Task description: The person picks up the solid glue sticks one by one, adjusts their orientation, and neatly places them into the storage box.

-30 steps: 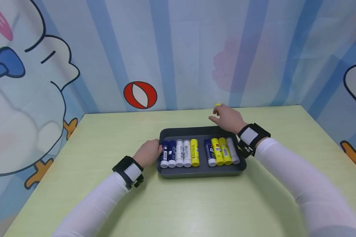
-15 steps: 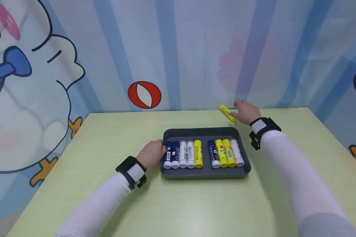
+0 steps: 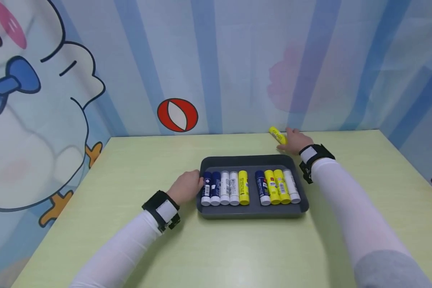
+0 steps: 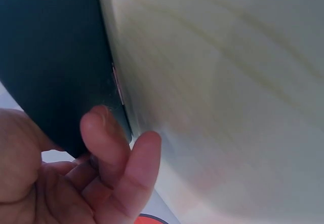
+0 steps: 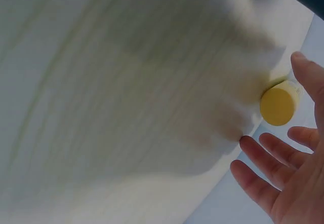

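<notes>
My left hand (image 3: 186, 187) holds the left edge of a dark grey tray (image 3: 252, 212); in the left wrist view the tray wall (image 4: 50, 57) sits between thumb and fingers (image 4: 139, 168). Two rows of glue sticks lie in the tray: a left group in blue, white and yellow (image 3: 243, 188), and a right group of one blue stick (image 3: 262, 188), two yellow ones and a white one (image 3: 291, 186). Behind the tray, a single yellow glue stick (image 3: 277, 135) lies on the table. My right hand (image 3: 297, 142) is just right of it, with spread fingers and thumb around its near end (image 5: 277, 106).
The pale wooden table (image 3: 237, 256) ends at a blue striped backdrop (image 3: 237, 72) close behind the loose stick. A gap divides the two groups in the tray. Printed cartoon figures cover the side walls.
My right hand first drew back to the right, revealing the loose yellow glue stick, then came in toward its near end. My left hand stays on the tray; the head view shifts slightly.
</notes>
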The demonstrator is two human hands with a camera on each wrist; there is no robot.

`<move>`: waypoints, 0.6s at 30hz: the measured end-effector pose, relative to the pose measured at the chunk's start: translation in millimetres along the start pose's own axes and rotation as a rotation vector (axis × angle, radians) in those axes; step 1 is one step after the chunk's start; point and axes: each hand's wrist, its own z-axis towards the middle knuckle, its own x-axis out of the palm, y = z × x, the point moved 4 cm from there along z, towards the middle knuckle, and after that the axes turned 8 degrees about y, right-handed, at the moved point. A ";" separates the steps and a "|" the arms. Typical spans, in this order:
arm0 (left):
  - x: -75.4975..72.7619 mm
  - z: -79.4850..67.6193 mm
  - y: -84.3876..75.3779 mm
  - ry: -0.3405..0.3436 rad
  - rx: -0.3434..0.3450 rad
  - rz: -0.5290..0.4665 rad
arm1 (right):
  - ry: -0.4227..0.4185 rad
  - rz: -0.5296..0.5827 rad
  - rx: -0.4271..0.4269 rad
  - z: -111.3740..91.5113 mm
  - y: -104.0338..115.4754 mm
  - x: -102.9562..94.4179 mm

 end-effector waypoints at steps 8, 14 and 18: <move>-1.2 0.1 -4.5 0.004 0.008 -0.001 | -0.080 -0.011 0.007 -7.8 0.7 -3.7; 0.2 2.5 -5.1 0.010 0.008 0.006 | -0.106 0.100 0.002 -4.4 -7.3 -2.6; 1.5 1.9 -5.2 0.021 0.009 -0.002 | -0.112 0.155 -0.021 -1.8 -14.5 -1.1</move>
